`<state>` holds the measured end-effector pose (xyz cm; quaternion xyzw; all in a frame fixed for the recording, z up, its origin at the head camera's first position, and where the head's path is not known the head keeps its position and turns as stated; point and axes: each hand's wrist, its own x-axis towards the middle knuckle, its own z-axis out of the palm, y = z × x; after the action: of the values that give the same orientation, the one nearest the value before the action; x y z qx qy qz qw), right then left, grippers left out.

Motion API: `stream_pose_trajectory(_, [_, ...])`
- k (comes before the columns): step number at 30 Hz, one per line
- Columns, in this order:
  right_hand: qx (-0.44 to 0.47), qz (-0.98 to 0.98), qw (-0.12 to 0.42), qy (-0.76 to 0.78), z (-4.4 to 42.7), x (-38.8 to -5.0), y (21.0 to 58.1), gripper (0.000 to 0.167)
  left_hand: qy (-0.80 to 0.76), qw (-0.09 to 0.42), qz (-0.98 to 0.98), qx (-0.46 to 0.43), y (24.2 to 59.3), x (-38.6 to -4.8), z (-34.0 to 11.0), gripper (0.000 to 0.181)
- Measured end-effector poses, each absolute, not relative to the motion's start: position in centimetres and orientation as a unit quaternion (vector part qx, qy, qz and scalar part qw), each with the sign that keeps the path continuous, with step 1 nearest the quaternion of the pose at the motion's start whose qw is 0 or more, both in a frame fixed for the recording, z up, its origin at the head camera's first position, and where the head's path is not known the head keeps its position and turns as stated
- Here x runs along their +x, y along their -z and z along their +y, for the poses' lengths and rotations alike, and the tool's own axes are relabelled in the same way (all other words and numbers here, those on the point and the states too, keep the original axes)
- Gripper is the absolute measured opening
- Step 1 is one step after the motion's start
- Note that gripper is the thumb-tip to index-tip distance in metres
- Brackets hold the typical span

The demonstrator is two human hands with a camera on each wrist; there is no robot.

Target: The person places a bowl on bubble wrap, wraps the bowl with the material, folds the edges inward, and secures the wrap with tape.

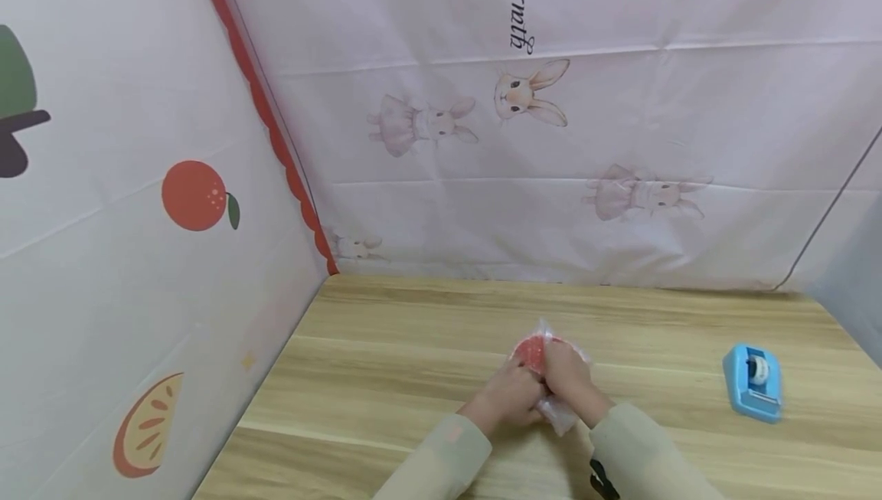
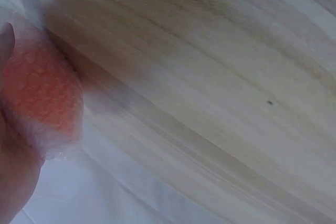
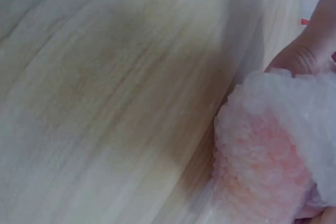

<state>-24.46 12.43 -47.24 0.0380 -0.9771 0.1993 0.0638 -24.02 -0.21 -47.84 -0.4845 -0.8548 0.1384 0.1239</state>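
Observation:
Both hands meet over the wooden tabletop around a red thing wrapped in clear bubble wrap point(image 1: 530, 351); the wrap hides what the thing is. The left hand point(image 1: 511, 394) grips its near left side with curled fingers. On the other side, the right hand point(image 1: 568, 374) holds the wrap from above, fingers bent over it. A loose end of the wrap sticks out below the hands. In the left wrist view the rounded red bundle point(image 2: 44, 90) rests against the palm. The right wrist view has the bubble wrap point(image 3: 257, 150) folded over the red thing, beside a thumb.
A blue tape dispenser point(image 1: 752, 383) with a small roll stands at the right of the wooden table point(image 1: 386, 347). Printed cloths hang behind the table point(image 1: 441, 224) and along its left side point(image 1: 227, 308). Something black point(image 1: 603, 480) hangs by the right sleeve.

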Motion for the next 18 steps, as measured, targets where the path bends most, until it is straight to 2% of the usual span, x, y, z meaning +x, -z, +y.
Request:
stream_pose_trajectory(9, [0.091,-0.971,0.102,-0.197,12.87,-24.32,47.66,0.014,-0.12,0.117,-0.855,-0.49,47.57,-23.99,-0.22,0.025])
stream_pose_trajectory(18, [0.043,-0.971,0.059,-0.23,12.61,-24.32,47.55,0.017,-0.117,0.113,-0.857,-0.489,47.4,-24.12,-0.05,0.026])
